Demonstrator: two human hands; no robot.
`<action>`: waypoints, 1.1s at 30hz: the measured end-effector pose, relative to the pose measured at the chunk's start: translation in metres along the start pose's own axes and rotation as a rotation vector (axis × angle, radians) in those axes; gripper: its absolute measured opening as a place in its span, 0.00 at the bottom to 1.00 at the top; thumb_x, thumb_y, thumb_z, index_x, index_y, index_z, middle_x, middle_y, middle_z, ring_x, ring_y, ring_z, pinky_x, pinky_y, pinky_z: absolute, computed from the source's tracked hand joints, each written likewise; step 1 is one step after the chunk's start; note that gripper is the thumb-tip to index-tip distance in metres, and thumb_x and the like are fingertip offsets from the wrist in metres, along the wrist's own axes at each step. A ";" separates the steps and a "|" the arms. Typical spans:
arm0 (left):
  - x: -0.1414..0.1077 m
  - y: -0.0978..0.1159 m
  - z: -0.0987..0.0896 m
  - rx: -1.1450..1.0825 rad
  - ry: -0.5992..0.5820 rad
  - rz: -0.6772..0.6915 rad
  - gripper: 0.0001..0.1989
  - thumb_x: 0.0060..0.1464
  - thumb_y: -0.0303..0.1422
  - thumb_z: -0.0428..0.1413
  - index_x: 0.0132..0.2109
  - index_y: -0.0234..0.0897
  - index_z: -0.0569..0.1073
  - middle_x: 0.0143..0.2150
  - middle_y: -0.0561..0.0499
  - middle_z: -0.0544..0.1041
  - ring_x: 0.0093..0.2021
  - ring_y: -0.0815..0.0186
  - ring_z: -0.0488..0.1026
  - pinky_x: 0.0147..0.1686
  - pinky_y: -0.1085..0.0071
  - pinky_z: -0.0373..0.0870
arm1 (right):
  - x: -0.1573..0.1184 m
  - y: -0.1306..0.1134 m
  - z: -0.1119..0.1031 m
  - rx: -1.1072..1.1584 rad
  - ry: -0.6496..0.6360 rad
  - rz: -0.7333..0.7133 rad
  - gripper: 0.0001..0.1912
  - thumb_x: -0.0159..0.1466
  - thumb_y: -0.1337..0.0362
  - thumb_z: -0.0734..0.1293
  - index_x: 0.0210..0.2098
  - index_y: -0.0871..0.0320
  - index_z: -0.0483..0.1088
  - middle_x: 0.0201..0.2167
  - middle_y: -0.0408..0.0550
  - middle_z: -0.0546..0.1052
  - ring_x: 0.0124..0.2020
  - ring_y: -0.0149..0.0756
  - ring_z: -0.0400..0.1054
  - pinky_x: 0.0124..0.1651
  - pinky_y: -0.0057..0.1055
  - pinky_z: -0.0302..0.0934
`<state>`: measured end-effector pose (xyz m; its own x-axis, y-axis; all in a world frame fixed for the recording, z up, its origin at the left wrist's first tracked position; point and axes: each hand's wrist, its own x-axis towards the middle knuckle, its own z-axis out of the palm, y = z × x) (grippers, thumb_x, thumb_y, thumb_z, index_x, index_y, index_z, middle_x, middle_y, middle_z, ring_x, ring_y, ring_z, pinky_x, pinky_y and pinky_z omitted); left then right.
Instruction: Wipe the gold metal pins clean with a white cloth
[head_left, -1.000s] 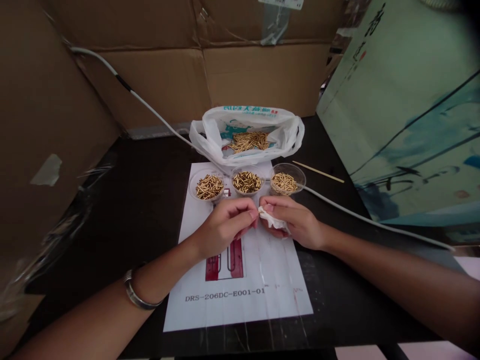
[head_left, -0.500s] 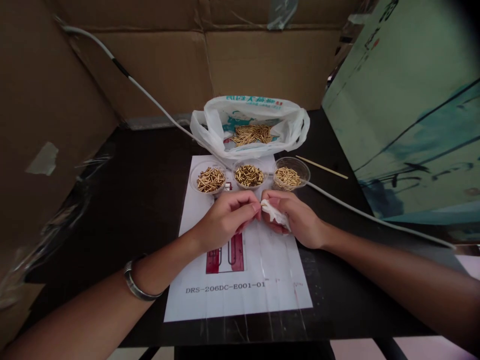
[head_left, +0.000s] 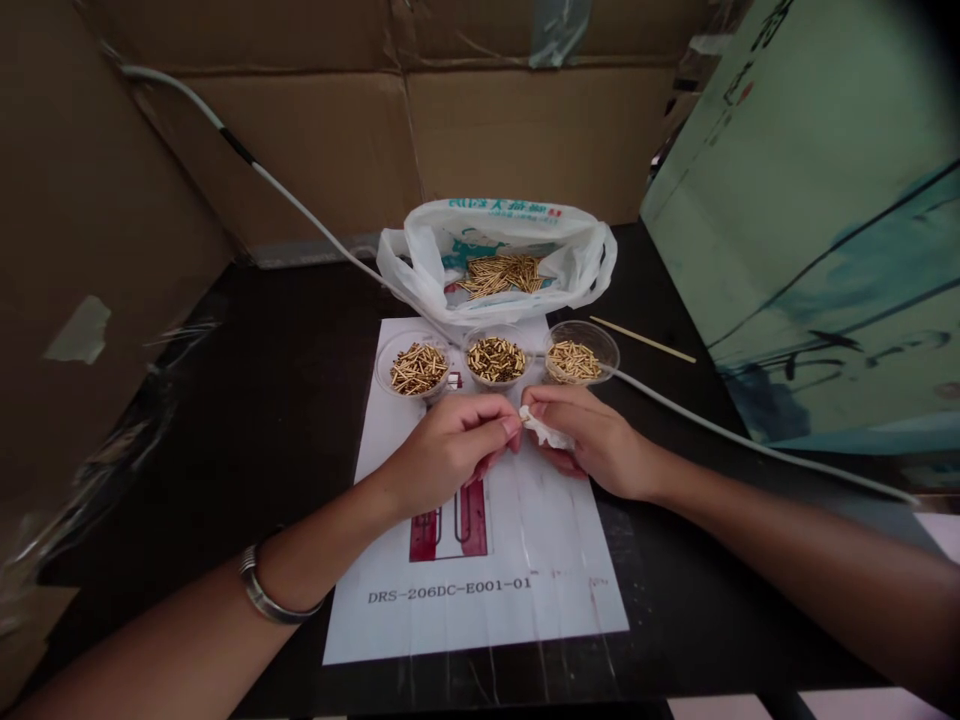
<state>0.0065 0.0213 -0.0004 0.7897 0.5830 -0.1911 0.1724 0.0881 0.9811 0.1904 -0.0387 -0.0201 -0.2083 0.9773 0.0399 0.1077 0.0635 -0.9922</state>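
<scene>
Over the printed sheet [head_left: 555, 600], my two hands meet just in front of the plastic cups. My left hand [head_left: 465, 440] is closed in a pinch, thumb against forefinger, on a small brass pin [head_left: 523, 422] that is mostly hidden by the fingers. A crumpled white tissue [head_left: 547, 430] is gripped in my right hand [head_left: 596, 440], its front end wrapped around or touching the pin. Small brass pieces fill the left cup [head_left: 386, 375], the middle cup [head_left: 496, 380] and the right cup [head_left: 606, 350].
Behind the cups a white plastic bag [head_left: 420, 250] stands open with many longer brass pins [head_left: 502, 273] inside. A thin wooden stick [head_left: 645, 340] lies at the right. A white cable [head_left: 300, 205] crosses the black table [head_left: 285, 370]. Cardboard [head_left: 315, 150] walls the back and left.
The view has tilted slightly, so the scene sits a little lower. My fingertips stay together around the pin and tissue, with the tissue's visible part bunched a little differently.
</scene>
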 end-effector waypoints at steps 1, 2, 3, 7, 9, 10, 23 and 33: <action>0.000 0.000 0.000 0.010 0.000 0.003 0.11 0.60 0.33 0.50 0.30 0.34 0.69 0.18 0.57 0.62 0.17 0.75 0.58 0.15 0.77 0.51 | 0.000 0.002 -0.001 -0.091 0.008 -0.049 0.11 0.65 0.62 0.59 0.28 0.57 0.66 0.21 0.42 0.62 0.21 0.29 0.57 0.21 0.25 0.54; 0.000 0.000 0.000 0.020 -0.001 0.004 0.11 0.60 0.33 0.50 0.30 0.34 0.69 0.18 0.57 0.62 0.17 0.75 0.58 0.16 0.77 0.51 | -0.001 0.003 -0.001 -0.187 0.007 -0.103 0.11 0.65 0.63 0.58 0.28 0.57 0.66 0.22 0.43 0.64 0.23 0.30 0.59 0.24 0.26 0.56; 0.000 0.000 0.000 0.029 -0.002 0.004 0.12 0.60 0.34 0.50 0.30 0.34 0.69 0.17 0.57 0.61 0.17 0.75 0.58 0.16 0.77 0.51 | -0.001 0.003 -0.002 -0.286 0.007 -0.163 0.11 0.65 0.64 0.57 0.28 0.57 0.66 0.24 0.45 0.65 0.25 0.31 0.61 0.26 0.28 0.59; -0.001 0.001 0.001 0.089 0.010 0.002 0.12 0.61 0.34 0.49 0.30 0.34 0.68 0.17 0.57 0.62 0.17 0.75 0.59 0.16 0.77 0.53 | -0.003 0.000 0.000 -0.711 0.099 -0.471 0.12 0.65 0.69 0.54 0.30 0.59 0.66 0.30 0.50 0.70 0.33 0.35 0.65 0.35 0.34 0.64; -0.001 0.002 0.002 0.145 0.031 0.018 0.12 0.61 0.34 0.49 0.30 0.34 0.67 0.18 0.57 0.63 0.17 0.75 0.60 0.17 0.78 0.55 | -0.003 -0.003 0.003 -0.885 0.141 -0.597 0.13 0.65 0.71 0.53 0.30 0.61 0.66 0.30 0.52 0.71 0.32 0.36 0.66 0.34 0.33 0.64; -0.001 0.002 0.003 0.173 0.045 0.033 0.13 0.61 0.34 0.49 0.29 0.34 0.67 0.19 0.57 0.63 0.18 0.76 0.60 0.18 0.78 0.55 | -0.003 -0.004 0.004 -0.941 0.156 -0.638 0.13 0.65 0.72 0.52 0.30 0.61 0.66 0.30 0.52 0.72 0.31 0.36 0.66 0.33 0.33 0.64; -0.003 0.005 0.003 0.381 0.051 0.052 0.13 0.63 0.32 0.46 0.29 0.35 0.66 0.19 0.58 0.64 0.20 0.75 0.66 0.22 0.78 0.59 | 0.002 0.001 -0.001 -1.057 0.142 -0.748 0.13 0.66 0.72 0.53 0.31 0.64 0.66 0.33 0.56 0.74 0.33 0.36 0.68 0.34 0.32 0.68; -0.006 0.008 0.006 0.630 0.117 0.200 0.14 0.62 0.29 0.46 0.26 0.34 0.62 0.20 0.58 0.63 0.22 0.74 0.60 0.25 0.74 0.54 | 0.002 0.001 -0.001 -1.080 0.101 -0.743 0.16 0.68 0.72 0.52 0.29 0.66 0.66 0.32 0.57 0.74 0.32 0.37 0.68 0.33 0.33 0.67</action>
<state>0.0066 0.0132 0.0083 0.7795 0.6255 0.0322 0.3678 -0.4988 0.7848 0.1911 -0.0363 -0.0208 -0.4866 0.6473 0.5867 0.7278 0.6719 -0.1376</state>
